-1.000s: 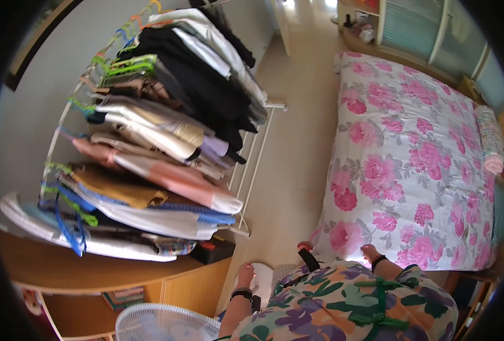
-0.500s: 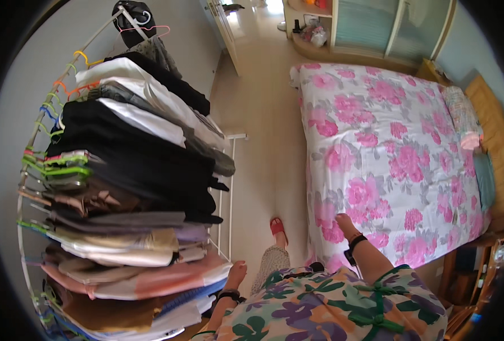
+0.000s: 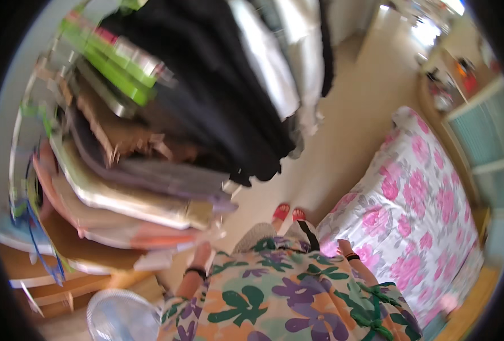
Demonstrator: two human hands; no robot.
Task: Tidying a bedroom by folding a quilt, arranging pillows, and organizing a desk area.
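Observation:
Clothes hang in a dense row on a rack to my left, with a long black garment [image 3: 223,85] in the middle. Below it are a grey-purple garment [image 3: 167,173], a cream one [image 3: 93,187] and a pink-orange one [image 3: 132,233]. My left hand [image 3: 203,257], a dark band at its wrist, hangs nearest the lower ends of these clothes; blur hides its fingers. At my right side my right hand [image 3: 344,248] hangs loosely beside the bed, its fingers a little apart and nothing seen in them. A flowered bedspread [image 3: 405,221] covers the bed.
Green hangers [image 3: 113,59] crowd the rack's rail. A fan with a round pale guard [image 3: 121,318] stands at the lower left by wooden shelves [image 3: 87,284]. Tiled floor [image 3: 343,125] runs between rack and bed; a glass-fronted cabinet [image 3: 479,125] stands at the far right.
My view has swung left, so the rack looms larger and the bed has shifted right and tilted. The fan and shelves have come into view. Both red slippers now show side by side.

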